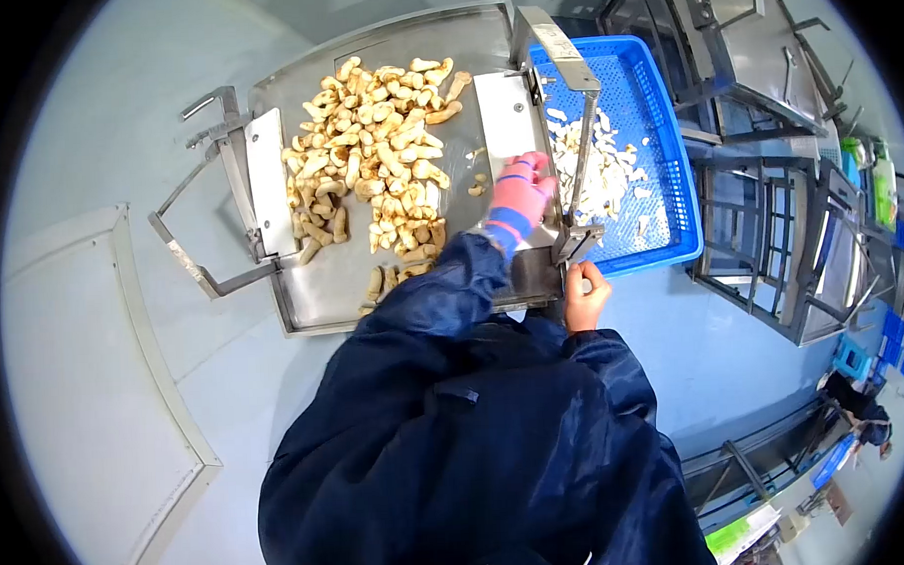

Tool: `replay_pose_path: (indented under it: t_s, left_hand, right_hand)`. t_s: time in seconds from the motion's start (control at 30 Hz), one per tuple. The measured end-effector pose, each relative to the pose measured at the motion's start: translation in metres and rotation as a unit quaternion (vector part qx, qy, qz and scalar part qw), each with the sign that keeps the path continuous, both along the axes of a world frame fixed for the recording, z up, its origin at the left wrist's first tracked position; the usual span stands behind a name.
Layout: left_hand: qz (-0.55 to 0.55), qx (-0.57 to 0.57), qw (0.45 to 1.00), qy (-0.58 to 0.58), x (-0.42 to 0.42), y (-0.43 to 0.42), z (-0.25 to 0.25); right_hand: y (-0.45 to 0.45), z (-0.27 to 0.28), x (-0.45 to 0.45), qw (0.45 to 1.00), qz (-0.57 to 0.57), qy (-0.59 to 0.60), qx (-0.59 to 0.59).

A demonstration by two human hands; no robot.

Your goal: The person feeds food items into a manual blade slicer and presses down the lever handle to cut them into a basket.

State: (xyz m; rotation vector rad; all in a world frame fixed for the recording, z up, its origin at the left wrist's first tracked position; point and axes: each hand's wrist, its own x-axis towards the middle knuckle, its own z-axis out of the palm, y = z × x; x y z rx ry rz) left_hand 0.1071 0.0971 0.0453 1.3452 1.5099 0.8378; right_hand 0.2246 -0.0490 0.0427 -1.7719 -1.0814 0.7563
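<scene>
My left hand (522,202), in a pink and blue striped glove, has curled fingers over the white cutting board (511,111) beside the blade. Whatever those fingers hold is hidden. My bare right hand (585,298) is closed around the near end of the hinged lever cutter (585,148), whose handle is mostly covered by my fingers. A large pile of king oyster mushrooms (377,136) lies on the steel table (313,302) to the left. A few small scraps (477,185) rest beside the board. White cut mushroom pieces (593,173) lie in the blue basket (682,175) beyond the blade.
A second lever cutter (187,247) with its own white board (267,179) is fixed at the table's left end. Steel racks (759,242) stand on the right. Another person (865,413) is far off at the lower right. A pale door panel (97,394) is at left.
</scene>
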Motion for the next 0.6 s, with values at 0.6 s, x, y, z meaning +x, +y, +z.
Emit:
replay_pose_path:
  t_s: [0.6]
  left_hand:
    - [-0.058, -0.191, 0.977, -0.072, -0.075, 0.038, -0.02]
  right_hand:
    - [0.011, 0.036, -0.004, 1.0, -0.002, -0.001, -0.015]
